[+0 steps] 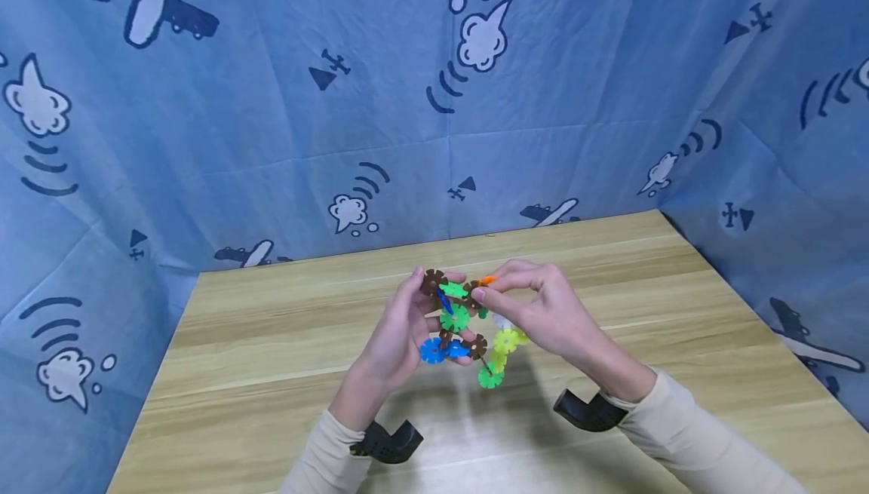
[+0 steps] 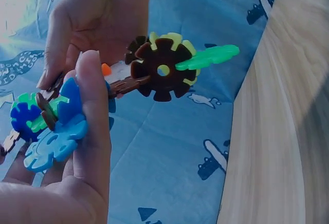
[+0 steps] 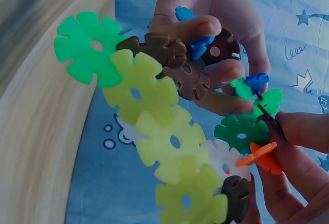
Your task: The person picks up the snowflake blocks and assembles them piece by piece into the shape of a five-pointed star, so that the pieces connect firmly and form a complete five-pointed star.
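Notched plastic snowflake discs are slotted together into one branching chain, held above the table. My left hand (image 1: pixel 397 332) supports it, its fingers curled among blue discs (image 2: pixel 56 144) and brown discs (image 3: pixel 186 81). Opposite it, my right hand (image 1: pixel 546 309) pinches a brown disc (image 1: pixel 473 295) between thumb and finger. Beside that pinch, in the right wrist view, sit a dark green disc (image 3: pixel 239 126) and an orange disc (image 3: pixel 264 157). Yellow discs (image 3: pixel 149 88) run in a row to a bright green disc (image 3: pixel 77 47) at one end. A white disc (image 3: pixel 218 154) is partly hidden behind them.
Below the hands lies a wood-grain table (image 1: pixel 271 381). A blue cloth (image 1: pixel 394 124) printed with planes and clouds stands behind it and at both sides. A black wrist mount (image 1: pixel 387 443) sits on the left wrist, another mount (image 1: pixel 589 411) on the right.
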A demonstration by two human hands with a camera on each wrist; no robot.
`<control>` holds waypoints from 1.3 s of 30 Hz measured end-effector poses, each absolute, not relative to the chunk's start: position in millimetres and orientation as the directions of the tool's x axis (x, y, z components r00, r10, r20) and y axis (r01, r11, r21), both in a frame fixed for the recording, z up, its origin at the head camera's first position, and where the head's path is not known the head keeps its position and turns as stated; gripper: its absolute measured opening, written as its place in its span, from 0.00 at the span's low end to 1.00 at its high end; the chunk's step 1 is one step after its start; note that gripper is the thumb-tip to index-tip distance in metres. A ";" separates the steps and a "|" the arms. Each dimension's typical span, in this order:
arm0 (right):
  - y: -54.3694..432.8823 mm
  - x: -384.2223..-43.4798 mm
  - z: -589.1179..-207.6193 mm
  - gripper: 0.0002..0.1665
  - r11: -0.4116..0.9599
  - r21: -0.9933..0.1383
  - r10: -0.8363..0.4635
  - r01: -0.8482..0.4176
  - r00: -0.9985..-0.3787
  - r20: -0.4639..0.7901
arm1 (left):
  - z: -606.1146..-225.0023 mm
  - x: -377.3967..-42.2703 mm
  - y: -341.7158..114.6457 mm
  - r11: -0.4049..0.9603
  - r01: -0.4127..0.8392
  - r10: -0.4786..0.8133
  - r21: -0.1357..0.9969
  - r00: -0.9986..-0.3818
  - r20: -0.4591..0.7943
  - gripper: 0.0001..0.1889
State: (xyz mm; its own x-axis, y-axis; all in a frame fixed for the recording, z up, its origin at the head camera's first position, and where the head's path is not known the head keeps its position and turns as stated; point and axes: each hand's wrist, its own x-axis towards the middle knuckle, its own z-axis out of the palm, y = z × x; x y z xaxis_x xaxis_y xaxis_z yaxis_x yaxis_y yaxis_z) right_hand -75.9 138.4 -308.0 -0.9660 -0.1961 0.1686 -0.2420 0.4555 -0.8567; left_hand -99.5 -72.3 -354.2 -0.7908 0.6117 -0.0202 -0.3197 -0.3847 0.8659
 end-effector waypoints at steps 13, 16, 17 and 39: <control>135.8 -73.5 -311.6 0.06 0.443 -0.874 -0.133 -0.199 -0.979 0.155 | -354.3 -99.2 -72.6 -0.320 -0.324 0.607 0.890 -0.792 -0.070 0.31; 134.9 -73.8 -311.9 0.07 0.423 -0.890 -0.118 -0.169 -0.984 0.131 | -354.7 -98.2 -72.1 -0.324 -0.312 0.609 0.893 -0.791 -0.056 0.31; 134.7 -74.0 -311.9 0.07 0.417 -0.894 -0.117 -0.162 -0.985 0.124 | -355.0 -97.8 -72.3 -0.327 -0.307 0.611 0.894 -0.790 -0.048 0.32; 133.2 -77.7 -310.9 0.11 0.386 -0.916 -0.133 -0.108 -0.989 0.061 | -360.3 -95.9 -70.8 -0.318 -0.211 0.590 0.924 -0.807 0.019 0.30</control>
State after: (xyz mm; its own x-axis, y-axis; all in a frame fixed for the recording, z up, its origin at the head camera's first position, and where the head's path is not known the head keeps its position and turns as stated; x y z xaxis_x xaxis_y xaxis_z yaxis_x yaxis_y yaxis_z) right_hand -77.7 133.2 -310.9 -0.9892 -0.1331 0.0609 -0.1084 0.3860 -0.9161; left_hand -95.9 -70.8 -360.3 -0.8075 0.5896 0.0187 -0.2109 -0.3181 0.9243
